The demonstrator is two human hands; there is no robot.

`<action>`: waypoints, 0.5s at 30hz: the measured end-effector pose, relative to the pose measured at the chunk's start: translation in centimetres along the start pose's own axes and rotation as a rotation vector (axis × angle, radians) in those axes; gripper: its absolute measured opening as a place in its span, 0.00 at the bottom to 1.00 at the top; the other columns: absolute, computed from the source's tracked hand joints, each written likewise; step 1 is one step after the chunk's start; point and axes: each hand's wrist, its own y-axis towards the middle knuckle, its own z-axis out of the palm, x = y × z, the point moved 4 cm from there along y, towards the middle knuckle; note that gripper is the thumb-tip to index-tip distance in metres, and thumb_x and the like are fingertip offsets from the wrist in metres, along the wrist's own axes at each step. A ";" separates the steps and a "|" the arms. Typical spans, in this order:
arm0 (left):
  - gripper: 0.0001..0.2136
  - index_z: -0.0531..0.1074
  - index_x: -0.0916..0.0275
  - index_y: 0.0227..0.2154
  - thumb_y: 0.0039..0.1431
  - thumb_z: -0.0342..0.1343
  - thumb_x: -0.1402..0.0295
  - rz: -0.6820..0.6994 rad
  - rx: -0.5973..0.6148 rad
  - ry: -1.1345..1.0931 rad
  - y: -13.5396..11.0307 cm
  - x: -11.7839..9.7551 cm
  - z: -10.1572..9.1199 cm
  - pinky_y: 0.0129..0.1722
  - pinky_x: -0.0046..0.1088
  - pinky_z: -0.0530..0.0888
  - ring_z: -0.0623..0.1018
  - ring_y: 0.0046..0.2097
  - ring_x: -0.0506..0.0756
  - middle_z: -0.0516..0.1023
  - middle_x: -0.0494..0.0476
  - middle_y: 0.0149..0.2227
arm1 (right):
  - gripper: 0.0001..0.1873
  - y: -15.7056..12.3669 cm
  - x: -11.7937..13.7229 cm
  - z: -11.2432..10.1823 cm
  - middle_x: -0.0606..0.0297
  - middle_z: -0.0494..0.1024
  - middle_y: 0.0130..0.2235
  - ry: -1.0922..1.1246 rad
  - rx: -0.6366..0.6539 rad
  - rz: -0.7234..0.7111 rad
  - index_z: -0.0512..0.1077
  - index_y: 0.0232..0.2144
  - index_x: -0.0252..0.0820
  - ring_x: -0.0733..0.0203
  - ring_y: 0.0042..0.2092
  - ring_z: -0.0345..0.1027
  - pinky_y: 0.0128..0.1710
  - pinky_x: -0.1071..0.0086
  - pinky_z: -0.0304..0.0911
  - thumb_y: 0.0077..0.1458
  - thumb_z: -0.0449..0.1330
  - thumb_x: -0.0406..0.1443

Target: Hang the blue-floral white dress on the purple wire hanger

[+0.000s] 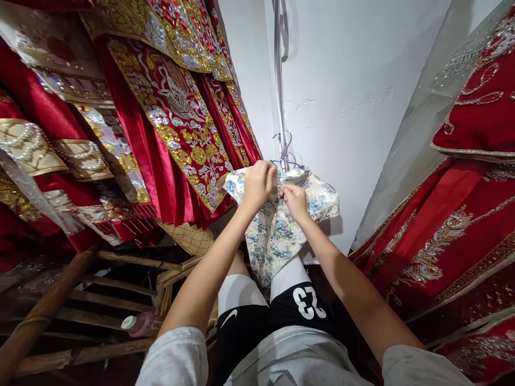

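A short-sleeved shirt (267, 236) with blue flowers on cream cloth hangs in front of me. Its purple wire hanger (288, 143) shows above the collar, by a thin metal pole. My left hand (258, 185) is closed on the shirt near the collar, fingers bent over the cloth. Slightly lower and to the right, my right hand (294, 199) pinches the shirt's front edge close to its middle. The fingertips of both hands are near each other, and what exactly lies between them is too small to make out.
Red garments with gold and silver embroidery (173, 102) hang at the left, and more red beaded garments (434, 236) at the right. A white wall (341, 69) stands behind the pole. A bamboo chair (112, 300) with a pink bottle (140, 325) is at the lower left.
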 end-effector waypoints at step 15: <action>0.11 0.73 0.66 0.41 0.68 0.56 0.61 -1.051 -0.509 -0.784 -12.8 13.3 -0.4 0.31 0.27 0.76 0.75 0.31 0.49 0.75 0.53 0.35 | 0.17 -11.3 -7.6 -1.0 0.74 0.56 0.13 0.112 0.053 0.236 0.64 0.14 0.45 0.69 0.17 0.46 0.21 0.71 0.48 0.48 0.56 0.45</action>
